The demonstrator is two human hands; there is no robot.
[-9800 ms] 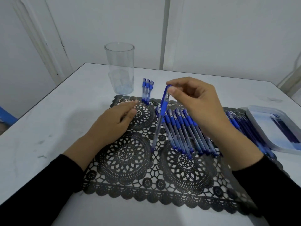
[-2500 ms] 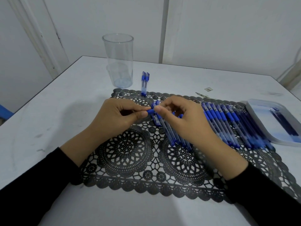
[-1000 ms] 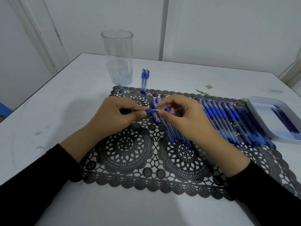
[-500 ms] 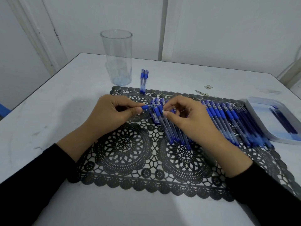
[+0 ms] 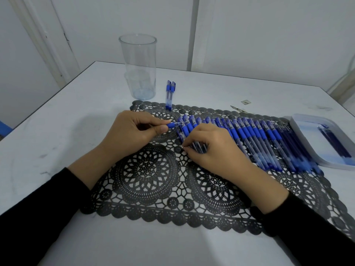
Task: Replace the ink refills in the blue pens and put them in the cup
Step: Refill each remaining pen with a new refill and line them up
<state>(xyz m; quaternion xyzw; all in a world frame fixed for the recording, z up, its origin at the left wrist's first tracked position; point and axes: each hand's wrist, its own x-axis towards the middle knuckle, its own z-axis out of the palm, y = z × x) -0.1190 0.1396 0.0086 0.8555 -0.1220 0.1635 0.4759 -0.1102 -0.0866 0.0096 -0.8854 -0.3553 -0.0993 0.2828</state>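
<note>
My left hand (image 5: 132,135) pinches a short blue pen tip section (image 5: 175,124) between thumb and fingers, and it points right. My right hand (image 5: 211,148) lies low on the left end of a long row of blue pens (image 5: 249,135) on the black lace mat (image 5: 146,175). Its fingers curl down round a clear pen barrel (image 5: 194,145), which is mostly hidden under them. A tall clear cup (image 5: 137,68) stands at the back left with no pens in it. Two capped blue pens (image 5: 170,95) lie side by side just right of the cup.
A white tray (image 5: 307,131) at the right edge of the mat holds dark blue refills (image 5: 334,143). More dark refills lie beside the row of pens. A small scrap (image 5: 245,101) and a thin metal bit (image 5: 237,108) lie behind the mat. The white table ends at a wall.
The two hands pulled the pen apart. My left hand kept the blue tip section, while my right hand dropped down and to the right onto the row of pens.
</note>
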